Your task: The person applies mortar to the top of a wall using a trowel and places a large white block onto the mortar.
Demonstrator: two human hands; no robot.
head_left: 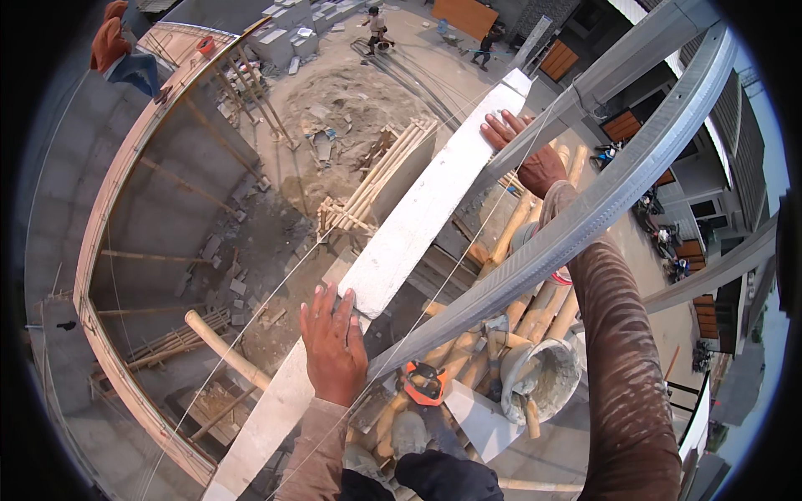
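A long white lightweight block (418, 217) lies lengthwise along the top of a narrow wall (271, 401). My left hand (334, 344) rests at its near end, fingers spread and pointing away from me, beside the joint with the wall top. At the far end, my right hand (528, 150) lays its stretched fingers over the block's right edge; its thumb is hidden. My right forearm passes behind a slanting grey metal channel (568, 234). Thin taut strings (468, 250) run close to the block and past both hands.
Below right are bamboo poles (547, 313), a mortar-smeared bucket (543, 380) and an orange-and-black handled tool (424, 382). The ground lies far below, with a sand heap (351, 104). A person (125, 54) sits on the curved formwork (109, 200) at left; other people work in the yard.
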